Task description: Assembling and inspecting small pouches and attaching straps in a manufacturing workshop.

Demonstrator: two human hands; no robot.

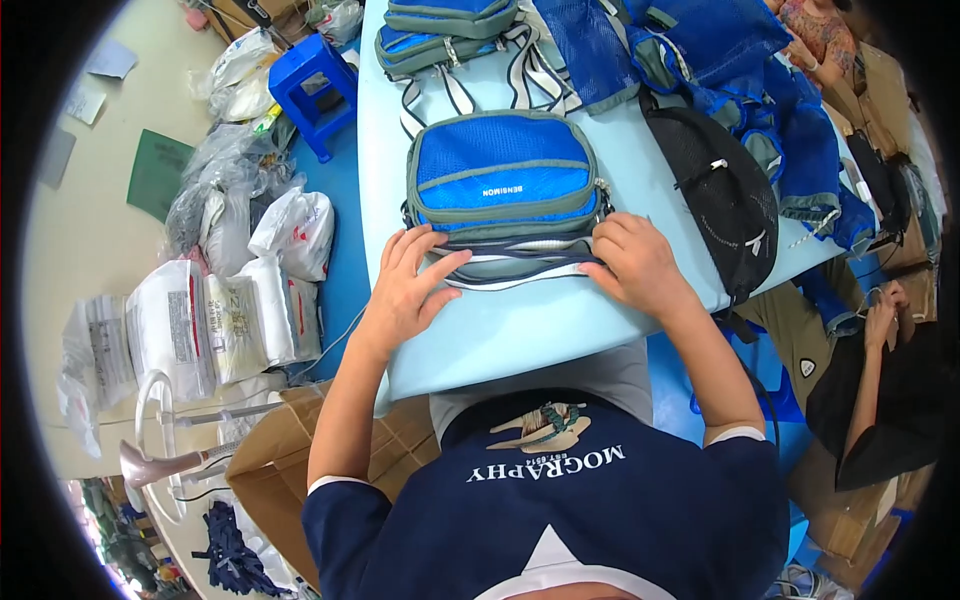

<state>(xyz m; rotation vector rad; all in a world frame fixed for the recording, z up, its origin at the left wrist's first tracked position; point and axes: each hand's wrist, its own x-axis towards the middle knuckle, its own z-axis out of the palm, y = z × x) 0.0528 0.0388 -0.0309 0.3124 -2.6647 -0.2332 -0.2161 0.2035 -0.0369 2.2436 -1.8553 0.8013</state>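
While the person's navy printed T-shirt [560, 500] fills the lower middle of the frame, both bare forearms reach up from it onto the pale blue tabletop [520, 330]; the left hand [410, 290], at centre left, lies flat and open, fingers spread, its fingertips pressing on the folded grey and navy webbing strap [515, 270] and touching the near edge of the bag; the right hand [635, 262], just right of centre, is curled over the other end of that strap, fingers bent down onto it, pinning it against the table rather than lifting it; the blue nylon waist bag with grey-green trim and zips [503, 180] sits in the middle of the frame, just beyond both hands, flat on the table with the strap bundled along its near side. At lower left a brown cardboard box [270, 470] stands beside the table; left of it white printed plastic sacks [215, 320] lie on the floor. Right of the bag a black mesh pouch [715, 195] lies on the table; beyond it a heap of blue mesh fabric pieces [720, 60] covers the upper right. At the top centre a stack of two more blue and grey waist bags [445, 30] rests; a blue plastic stool [315, 85] stands at upper left. At the right edge another person's hand [882, 310] shows.
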